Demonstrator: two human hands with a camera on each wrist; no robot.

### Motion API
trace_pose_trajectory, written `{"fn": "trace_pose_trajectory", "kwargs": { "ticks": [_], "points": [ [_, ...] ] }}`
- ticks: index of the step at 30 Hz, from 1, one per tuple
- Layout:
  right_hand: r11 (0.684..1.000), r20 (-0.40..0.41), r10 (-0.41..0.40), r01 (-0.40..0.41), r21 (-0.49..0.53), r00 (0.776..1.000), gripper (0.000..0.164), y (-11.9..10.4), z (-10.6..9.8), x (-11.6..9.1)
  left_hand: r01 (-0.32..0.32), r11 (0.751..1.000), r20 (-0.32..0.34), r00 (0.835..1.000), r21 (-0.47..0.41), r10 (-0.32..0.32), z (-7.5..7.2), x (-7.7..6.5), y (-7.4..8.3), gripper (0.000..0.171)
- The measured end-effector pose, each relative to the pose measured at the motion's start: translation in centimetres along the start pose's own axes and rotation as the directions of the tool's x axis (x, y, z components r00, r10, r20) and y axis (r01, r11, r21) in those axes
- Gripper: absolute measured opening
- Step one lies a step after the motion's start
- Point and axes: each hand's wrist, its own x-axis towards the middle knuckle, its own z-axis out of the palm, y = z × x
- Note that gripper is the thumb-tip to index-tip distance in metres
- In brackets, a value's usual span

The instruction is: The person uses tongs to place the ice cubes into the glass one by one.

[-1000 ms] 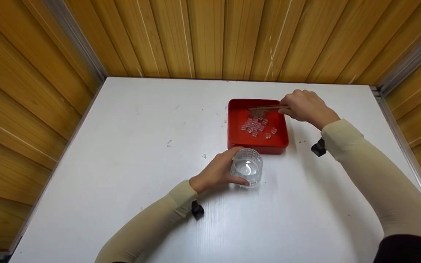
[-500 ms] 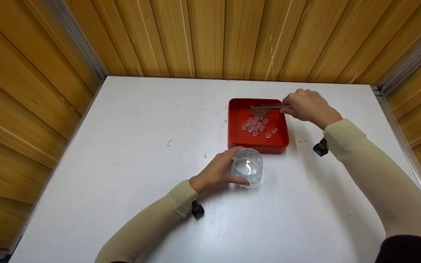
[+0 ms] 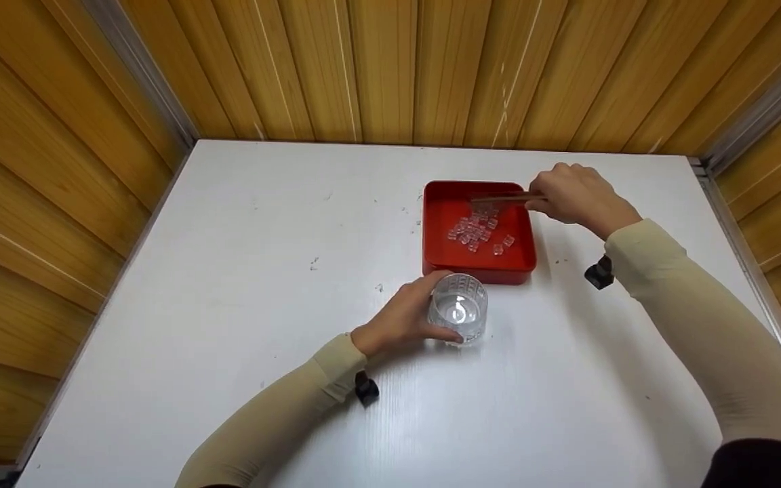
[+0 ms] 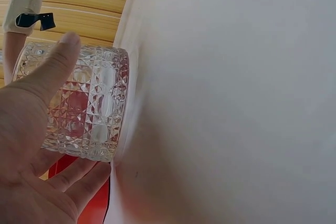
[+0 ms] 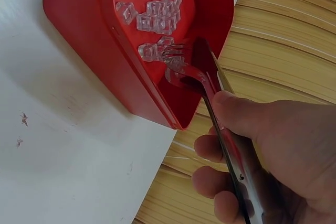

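My left hand [image 3: 397, 317] holds a clear cut-glass tumbler [image 3: 459, 308], thumb on one side and fingers on the other. The glass stands on the white table just in front of a red square tray [image 3: 478, 276]; in the left wrist view the tumbler [image 4: 89, 103] shows a faceted wall. Clear ice-like cubes [image 3: 472, 232] lie in the tray, mostly clustered in the middle. My right hand [image 3: 575, 195], at the tray's far right corner, grips metal tongs [image 5: 247, 182]. Their forked tip [image 5: 176, 53] is right at a few cubes near the far end.
The white table [image 3: 262, 271] carries small dark scuffs. Wood-patterned panels [image 3: 390, 74] rise behind it and at both sides. The tray's raised wall [image 5: 100, 51] stands between the tumbler and the cubes.
My right hand and the tongs have shifted slightly to the right, away from the tray's middle. The left hand and tumbler have stayed put.
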Motion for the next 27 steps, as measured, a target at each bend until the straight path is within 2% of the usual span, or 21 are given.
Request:
{"fn": "trace_pose_trajectory", "kwargs": {
  "ticks": [9, 19, 27],
  "points": [
    [0.999, -0.028, -0.031, 0.03, -0.022, 0.999, 0.021, -0.25, -0.07, -0.19, -0.01, 1.0, 0.0, 1.0, 0.016, 0.01, 0.01, 0.13, -0.13, 0.097],
    [1.0, 0.006, 0.009, -0.009, 0.007, 1.0, 0.022, -0.16, -0.14, -0.38, -0.017, 1.0, -0.006, 1.0, 0.009, 0.017, 0.07, 0.13, -0.21, 0.097],
    [0.999, -0.001, 0.011, -0.011, 0.034, 1.0, 0.021, -0.25, 0.07, -0.53, 0.008, 1.0, 0.0, 1.0, -0.003, -0.008, 0.21, -0.07, -0.24, 0.096]
  ]
}}
